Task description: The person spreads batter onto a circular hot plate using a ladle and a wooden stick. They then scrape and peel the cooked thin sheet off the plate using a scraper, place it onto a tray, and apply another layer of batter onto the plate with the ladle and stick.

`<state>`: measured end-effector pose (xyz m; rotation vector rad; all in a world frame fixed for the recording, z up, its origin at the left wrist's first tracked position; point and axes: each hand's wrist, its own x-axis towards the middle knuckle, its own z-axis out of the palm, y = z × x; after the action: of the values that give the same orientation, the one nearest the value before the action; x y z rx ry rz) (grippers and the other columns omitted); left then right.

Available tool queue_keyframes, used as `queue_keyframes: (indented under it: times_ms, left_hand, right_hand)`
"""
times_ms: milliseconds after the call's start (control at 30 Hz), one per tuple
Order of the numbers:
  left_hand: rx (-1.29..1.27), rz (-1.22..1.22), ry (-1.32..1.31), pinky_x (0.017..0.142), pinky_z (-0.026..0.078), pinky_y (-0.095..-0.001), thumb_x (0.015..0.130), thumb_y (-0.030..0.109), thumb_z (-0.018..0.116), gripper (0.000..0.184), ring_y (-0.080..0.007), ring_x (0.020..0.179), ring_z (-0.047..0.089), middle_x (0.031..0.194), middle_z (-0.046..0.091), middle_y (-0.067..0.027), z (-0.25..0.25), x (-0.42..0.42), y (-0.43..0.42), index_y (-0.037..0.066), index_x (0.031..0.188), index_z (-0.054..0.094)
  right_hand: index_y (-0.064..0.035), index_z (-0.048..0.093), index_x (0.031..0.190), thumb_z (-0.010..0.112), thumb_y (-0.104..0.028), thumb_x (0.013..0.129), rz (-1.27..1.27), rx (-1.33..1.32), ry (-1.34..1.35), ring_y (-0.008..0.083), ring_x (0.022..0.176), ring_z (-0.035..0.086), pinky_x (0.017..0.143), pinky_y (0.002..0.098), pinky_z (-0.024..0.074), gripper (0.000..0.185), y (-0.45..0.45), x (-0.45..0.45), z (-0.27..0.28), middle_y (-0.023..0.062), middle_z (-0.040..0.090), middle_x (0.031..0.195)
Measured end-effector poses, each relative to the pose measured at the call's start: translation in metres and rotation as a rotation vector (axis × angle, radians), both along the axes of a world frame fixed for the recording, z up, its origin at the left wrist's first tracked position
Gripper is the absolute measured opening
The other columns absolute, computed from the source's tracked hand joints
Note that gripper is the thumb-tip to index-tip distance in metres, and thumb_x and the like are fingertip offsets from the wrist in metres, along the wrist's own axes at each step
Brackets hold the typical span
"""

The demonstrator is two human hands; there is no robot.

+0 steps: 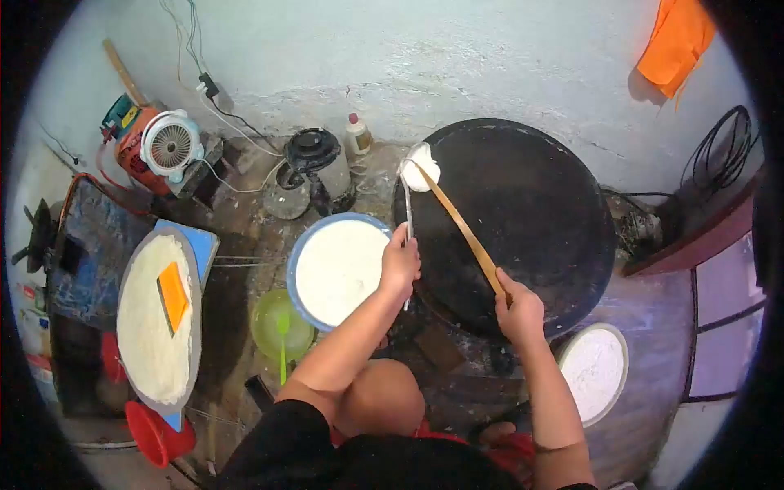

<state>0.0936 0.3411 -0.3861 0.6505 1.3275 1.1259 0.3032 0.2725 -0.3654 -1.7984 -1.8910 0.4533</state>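
Observation:
My left hand is wrapped round the thin metal handle of a ladle. The ladle reaches up along the left edge of a large round black griddle. In my right hand is a flat wooden stick. Its far end touches a lump of white batter at the griddle's upper left edge; I cannot tell how much lies in the ladle and how much on the griddle. Under my left forearm stands a blue-rimmed basin full of white batter.
A green bowl holds a light green spatula. At left, an oval board bears a pale layer and an orange scraper. A jug, bottle, fan, red bucket and white-filled tub surround the griddle.

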Motion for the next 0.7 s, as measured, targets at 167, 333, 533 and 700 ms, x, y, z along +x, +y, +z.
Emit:
queue_keyframes:
  times_ms: [167,333,533,700]
  left_hand:
    - [0.232,0.018,0.309,0.039,0.029,-0.0208,0.088,0.010,0.040,0.038,-0.0061,0.047,0.035,0.059,0.037,0.0031,-0.043,-0.009,0.005,0.014,0.126,0.038]
    - [0.112,-0.060,0.401,0.088,0.036,-0.0283,0.085,0.008,0.042,0.036,-0.0258,0.102,0.050,0.109,0.054,-0.0185,-0.018,0.001,0.032,-0.001,0.119,0.043]
    - [0.069,-0.036,-0.007,0.034,0.031,-0.0234,0.091,0.019,0.033,0.022,-0.0096,0.042,0.037,0.058,0.041,-0.0024,0.035,-0.009,0.065,0.009,0.105,0.047]
    - [-0.034,-0.200,-0.789,0.035,0.030,-0.0213,0.091,0.018,0.031,0.022,-0.0073,0.043,0.035,0.061,0.042,-0.0028,0.061,-0.032,0.083,0.008,0.102,0.047]
  right_hand:
    - [-0.0147,0.056,0.111,0.055,-0.008,0.072,-0.009,-0.092,0.068,0.0306,0.077,0.058,0.068,0.0380,0.0466,0.039,0.004,0.005,-0.007,0.0147,0.060,0.088]
    - [-0.0136,0.056,0.111,0.056,-0.006,0.070,-0.044,-0.109,0.015,0.0300,0.076,0.058,0.067,0.0372,0.0467,0.041,0.002,0.010,0.015,0.0136,0.060,0.086]
    - [-0.0124,0.051,0.114,0.060,-0.006,0.066,0.044,0.206,-0.223,0.0263,0.064,0.054,0.058,0.0358,0.0462,0.049,-0.019,0.033,0.017,0.0085,0.050,0.070]
    - [-0.0123,0.048,0.117,0.061,-0.006,0.060,0.287,0.263,-0.516,0.0212,0.065,0.052,0.056,0.0325,0.0454,0.059,-0.005,0.037,-0.025,0.0044,0.050,0.074]
